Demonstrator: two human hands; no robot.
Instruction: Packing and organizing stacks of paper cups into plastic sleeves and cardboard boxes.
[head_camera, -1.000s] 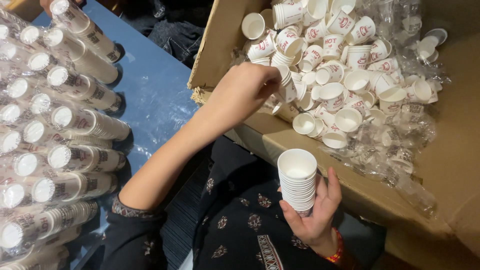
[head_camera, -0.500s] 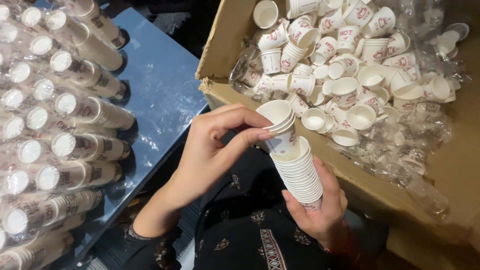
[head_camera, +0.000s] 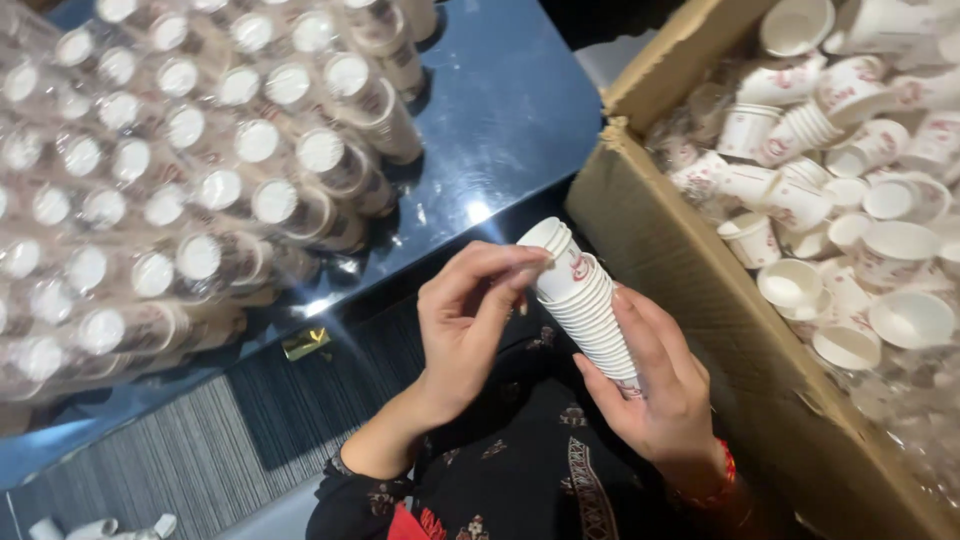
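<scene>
Since half a second ago the left hand (head_camera: 465, 330) has come away from the carton and closed in on the stack, and the view has swung so that the blue table fills the upper left. The stack of nested white paper cups (head_camera: 585, 300) now leans up and to the left, its open mouth at the top, held in front of the person's dark patterned clothing (head_camera: 540, 480).

The right hand (head_camera: 655, 385) grips the lower half of the stack: its fingers are wrapped round the far side and the thumb lies along the near side, with the bottom cup resting against the palm. A red bangle (head_camera: 722, 475) sits at that wrist. The left hand's fingers are drawn narrow, thumb and fingertips pinching the rim of the topmost cup.

Just right of the hands stands an open cardboard carton (head_camera: 690, 270), its near wall touching the right hand's knuckles or close to it; which cannot be told. Inside lie loose paper cups (head_camera: 850, 230) with red print, some upright, some on their sides, a few nested in short runs, over crumpled clear plastic.

On the glossy blue table (head_camera: 500, 110) to the left lie plastic-wrapped sleeves of cups (head_camera: 200, 190), packed side by side in rows with their round white ends facing the camera. Below the table's edge runs a striped grey carpet (head_camera: 200, 450).
</scene>
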